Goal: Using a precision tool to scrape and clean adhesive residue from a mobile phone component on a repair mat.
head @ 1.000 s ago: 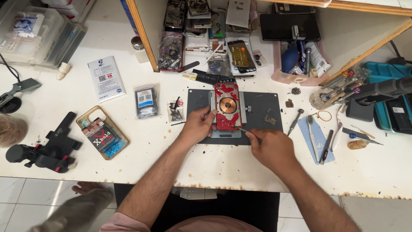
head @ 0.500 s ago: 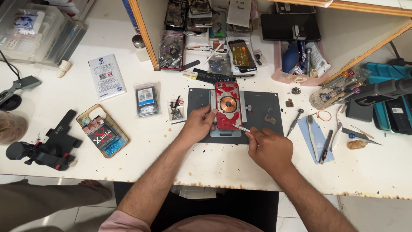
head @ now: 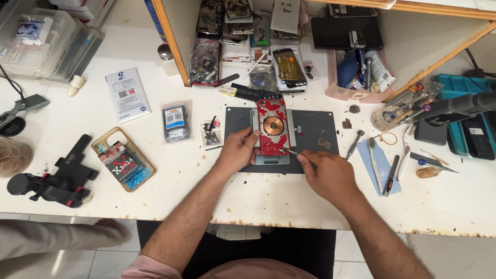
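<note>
While the left hand (head: 238,151) goes on bracing the opened red phone (head: 272,133) against its metal clamp on the dark work mat (head: 315,126), the right hand (head: 329,174) has shifted — a second ago it sat low at the mat's front edge, and now its thin metal tool (head: 292,152) points into the phone's lower right edge. The left fingers lie curled on the phone's side; the right is closed around the tool. Judging by that move, prying at the edge is under way — loose screwdrivers (head: 355,143) lie near.
</note>
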